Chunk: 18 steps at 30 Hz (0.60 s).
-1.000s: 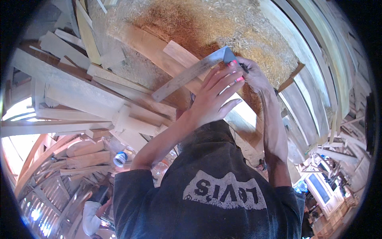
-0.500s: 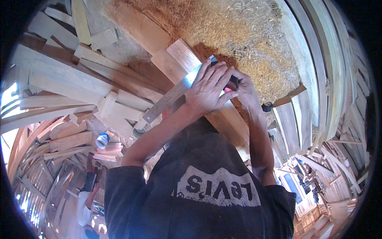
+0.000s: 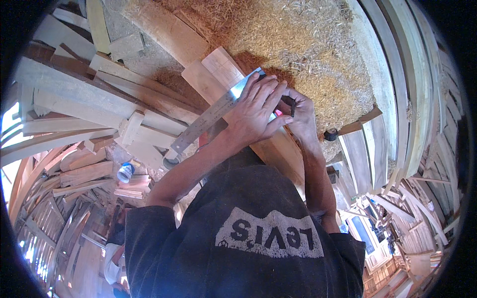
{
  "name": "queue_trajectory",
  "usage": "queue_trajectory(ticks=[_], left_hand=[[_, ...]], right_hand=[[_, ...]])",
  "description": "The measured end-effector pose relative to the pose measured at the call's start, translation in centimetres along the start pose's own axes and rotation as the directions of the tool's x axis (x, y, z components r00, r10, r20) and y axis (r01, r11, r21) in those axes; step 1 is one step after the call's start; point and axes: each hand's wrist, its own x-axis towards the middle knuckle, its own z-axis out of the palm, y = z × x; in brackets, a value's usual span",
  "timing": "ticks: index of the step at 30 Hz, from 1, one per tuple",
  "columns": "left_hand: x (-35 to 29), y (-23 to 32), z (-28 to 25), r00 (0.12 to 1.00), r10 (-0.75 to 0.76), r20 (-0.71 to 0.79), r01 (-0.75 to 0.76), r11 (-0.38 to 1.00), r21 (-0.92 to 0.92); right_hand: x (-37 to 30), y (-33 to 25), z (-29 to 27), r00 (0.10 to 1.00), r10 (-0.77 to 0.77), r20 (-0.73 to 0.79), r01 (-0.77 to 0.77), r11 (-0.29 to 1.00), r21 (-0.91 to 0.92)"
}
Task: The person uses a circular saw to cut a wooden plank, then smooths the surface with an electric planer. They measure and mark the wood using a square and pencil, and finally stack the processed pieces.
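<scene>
Closest was the dark shirt [image 3: 218, 191]. Past it, the left hand [image 3: 256, 107] & the right hand [image 3: 302, 116] were close tog. The left hand lay over the metal ruler [image 3: 203, 124], but can't tell how tight b/c the palm hid the grip; the right hand pinched a dark stick [image 3: 292, 108], prob. a pencil. The ruler seemed to lie across the pale board [image 3: 222, 67], w/ its long end sticking out left, so a bump there could prob. make it slip. A pink bit [image 3: 278, 113] was mostly hidden. Beyond lay sawdust [image 3: 313, 59], which might let wood slide. Far back, a person in white [image 3: 112, 263] was small, blurry & partly cut off.
</scene>
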Motion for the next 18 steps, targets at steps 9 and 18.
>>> queue_trajectory(ticks=[9, 18], left_hand=[[-0.2, -0.1, 0.2, 1.000, 0.000, -0.006, 0.000, 1.000, -0.005], [-0.1, 0.1, -0.1, 1.000, 0.001, -0.004, -0.001, 1.000, -0.022]], right_hand=[[0.1, -0.9, 0.3, 1.000, -0.011, 0.003, 0.012, 0.996, -0.094], [0.3, -0.8, -0.3, 0.997, 0.012, 0.070, -0.006, 0.996, -0.094]])
